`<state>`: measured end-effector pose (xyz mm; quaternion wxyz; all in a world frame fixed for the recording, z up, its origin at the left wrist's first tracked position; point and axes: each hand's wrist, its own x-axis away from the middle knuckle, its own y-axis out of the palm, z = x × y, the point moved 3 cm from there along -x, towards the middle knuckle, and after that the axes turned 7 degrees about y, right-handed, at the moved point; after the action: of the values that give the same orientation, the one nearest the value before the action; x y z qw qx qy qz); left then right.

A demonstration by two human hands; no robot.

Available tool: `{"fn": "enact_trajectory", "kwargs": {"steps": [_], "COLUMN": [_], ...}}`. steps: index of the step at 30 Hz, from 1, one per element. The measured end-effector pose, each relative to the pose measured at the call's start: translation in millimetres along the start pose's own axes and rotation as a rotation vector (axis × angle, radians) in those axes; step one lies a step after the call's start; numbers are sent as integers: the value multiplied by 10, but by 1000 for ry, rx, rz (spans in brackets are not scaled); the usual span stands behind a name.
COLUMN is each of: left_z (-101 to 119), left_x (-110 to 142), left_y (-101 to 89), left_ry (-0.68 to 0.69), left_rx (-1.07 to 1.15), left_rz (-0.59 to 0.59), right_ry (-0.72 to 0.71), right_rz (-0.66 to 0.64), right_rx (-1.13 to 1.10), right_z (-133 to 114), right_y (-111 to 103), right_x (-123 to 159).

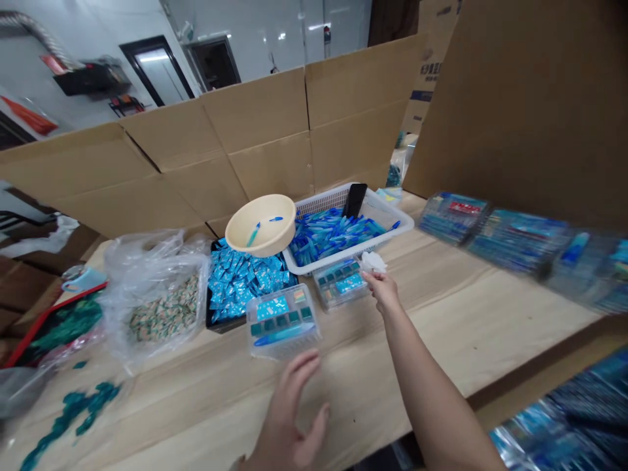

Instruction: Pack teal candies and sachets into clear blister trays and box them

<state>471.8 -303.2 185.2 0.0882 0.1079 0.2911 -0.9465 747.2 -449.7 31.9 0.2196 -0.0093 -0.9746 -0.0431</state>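
Observation:
My right hand [383, 292] pinches a small white crumpled item [373, 263], perhaps a tissue or a wrapper, just in front of a clear plastic box [339, 283] holding blue and teal packets. My left hand [292, 409] hovers open, fingers apart, holding nothing, a little in front of a second clear box [283, 320]. That box holds a row of teal squares, a blue sachet and a long blue item. Neither hand seems to touch a box.
A white basket [343, 252] of blue items and a cream bowl [260, 226] stand behind a black tray [226, 324] of blue sachets. A plastic bag [157, 307] and teal pieces [73, 409] lie left on the wooden table [456, 327]. Cardboard walls [220, 154] stand behind; blurred packaged stacks [520, 242] lie right.

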Motion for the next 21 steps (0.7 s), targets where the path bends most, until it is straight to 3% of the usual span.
{"fn": "enact_trajectory", "kwargs": {"steps": [2,4,9,13,17,19,21], "left_z": [12,-30,-200,-243,-108,-63,-115], "left_x": [-28,-102,-285,-325,-326,-359,-402], "left_y": [221,353,489,537,347,91,-212], "left_ry": [-67,-129,-317,-403,-437,-455,-523], "left_rx": [84,166,361,526,678,667,681], "left_rz": [-166,-255,-306,-332,-296,-151,48], "right_ry": [48,89,150,174,144,102,67], "right_rz": [58,81,59,26,-64,-123,-158], "right_rx": [-46,-91,-200,-250,-328,-330,-265], "right_z": [-6,-16,-82,-230,-447,-525,-532], "right_y": [-39,-66,-115,-273,-395,-284,-29], "right_x": [23,62,215,450,947,1284,1604]}}
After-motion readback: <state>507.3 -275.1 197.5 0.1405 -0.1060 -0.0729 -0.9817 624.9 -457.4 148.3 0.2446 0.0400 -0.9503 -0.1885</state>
